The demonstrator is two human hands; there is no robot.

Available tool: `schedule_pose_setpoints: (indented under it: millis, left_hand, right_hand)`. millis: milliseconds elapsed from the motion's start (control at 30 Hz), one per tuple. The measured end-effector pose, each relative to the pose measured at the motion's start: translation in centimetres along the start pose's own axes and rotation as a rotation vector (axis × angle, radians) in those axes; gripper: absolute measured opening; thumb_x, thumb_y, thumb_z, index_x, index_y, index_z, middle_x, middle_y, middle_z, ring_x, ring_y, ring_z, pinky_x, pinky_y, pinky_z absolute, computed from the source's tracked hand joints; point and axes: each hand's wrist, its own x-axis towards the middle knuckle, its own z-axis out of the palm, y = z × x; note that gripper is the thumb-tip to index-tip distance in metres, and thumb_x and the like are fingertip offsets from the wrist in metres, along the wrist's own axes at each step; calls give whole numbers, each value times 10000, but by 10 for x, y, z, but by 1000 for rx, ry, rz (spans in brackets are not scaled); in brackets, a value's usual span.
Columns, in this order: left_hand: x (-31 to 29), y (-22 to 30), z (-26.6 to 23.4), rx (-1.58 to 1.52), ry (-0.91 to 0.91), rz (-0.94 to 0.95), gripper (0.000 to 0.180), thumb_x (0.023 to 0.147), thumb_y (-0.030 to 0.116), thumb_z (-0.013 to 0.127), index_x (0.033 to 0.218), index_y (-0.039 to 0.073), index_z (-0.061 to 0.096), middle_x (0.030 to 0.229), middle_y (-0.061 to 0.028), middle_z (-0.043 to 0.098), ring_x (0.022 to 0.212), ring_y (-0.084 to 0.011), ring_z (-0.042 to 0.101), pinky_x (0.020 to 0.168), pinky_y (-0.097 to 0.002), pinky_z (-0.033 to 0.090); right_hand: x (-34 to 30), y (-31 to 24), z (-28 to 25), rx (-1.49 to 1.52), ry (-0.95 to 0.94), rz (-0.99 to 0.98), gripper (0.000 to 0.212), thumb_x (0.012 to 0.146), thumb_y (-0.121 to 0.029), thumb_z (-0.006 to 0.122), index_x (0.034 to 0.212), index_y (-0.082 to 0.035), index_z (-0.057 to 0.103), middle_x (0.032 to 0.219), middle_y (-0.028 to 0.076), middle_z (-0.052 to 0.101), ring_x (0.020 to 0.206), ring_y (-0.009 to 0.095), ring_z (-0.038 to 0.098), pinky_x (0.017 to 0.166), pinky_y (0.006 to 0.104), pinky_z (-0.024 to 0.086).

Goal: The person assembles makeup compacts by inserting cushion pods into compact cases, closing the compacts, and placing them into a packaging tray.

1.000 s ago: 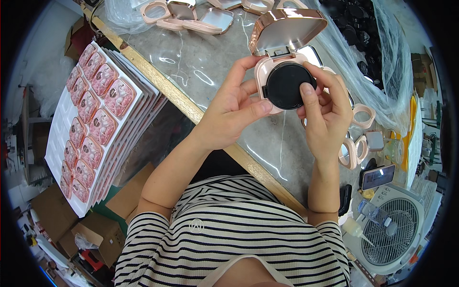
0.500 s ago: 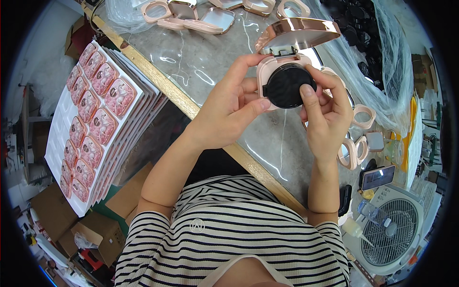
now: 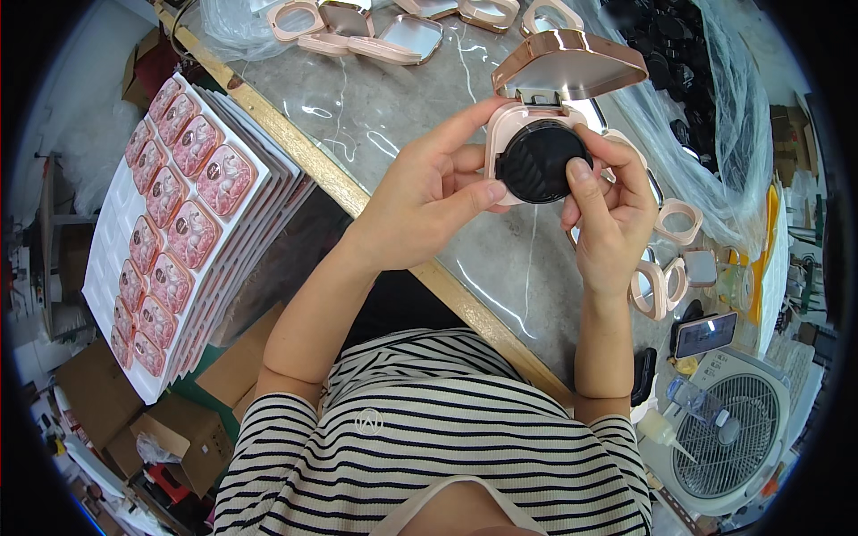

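A grey marbled table (image 3: pixel 500 259) with a wooden edge fills the centre and top of the frame. Below it, a black-and-cream striped shirt (image 3: pixel 429 438) covers the lower middle. At left stands a stack of white trays (image 3: pixel 125 237), the top one partly filled with pink, rounded-square patterned pieces. A clear plastic bag (image 3: pixel 724 196) full of black parts (image 3: pixel 666 54) occupies the upper right; a pale fan (image 3: pixel 742 456) lies at the lower right.

The hands are apart from each other, both clamped on one open compact (image 3: pixel 527 114) above the table, right of the upper centre. The left hand (image 3: pixel 424 201) grips its left side, thumb at the lower left corner and index finger up by the hinge. The right hand (image 3: pixel 612 214) grips its right side, thumb resting on the round black disc (image 3: pixel 536 165) over the pink base. Whether that disc is fully seated, I cannot tell. A phone (image 3: pixel 706 335) tilts at right, above the fan, and a small bottle with a thin nozzle (image 3: pixel 657 427) rests at the fan's left.
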Motion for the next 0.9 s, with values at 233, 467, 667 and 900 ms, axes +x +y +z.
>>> schedule_pose_setpoints:
  millis: [233,467,667,900]
  left_hand:
    - [0,0,0,-38,15,-55,642,868,12,544,1431,3,234,1090,-182,611,975,-204,623,821,-332,543]
    - [1,-1,1,-32,26,-35,634,870,25,544,1431,7,249,1085,-175,617,972,-206,628,815,-330,545]
    - [3,2,-6,-104,13,-49,623,863,-21,547,1425,4,280,1124,-150,611,962,-157,612,785,-285,533]
    - [3,1,-8,-68,-39,-35,652,837,-25,593,1417,4,297,1213,-146,566,993,-157,607,780,-279,541]
  right_hand:
    - [1,1,-2,29,-13,0,237,870,-17,607,1101,29,575,737,3,556,502,24,479,434,154,356]
    - [-1,-2,-1,-51,19,-7,254,856,-11,622,1102,34,576,756,-1,547,545,18,487,460,148,369]
    - [11,3,-2,-143,67,-148,281,862,-109,647,1093,37,578,899,40,604,781,60,541,689,192,459]
    - [6,3,-11,-89,-129,67,302,886,-163,623,1094,45,552,947,61,614,832,96,568,745,228,470]
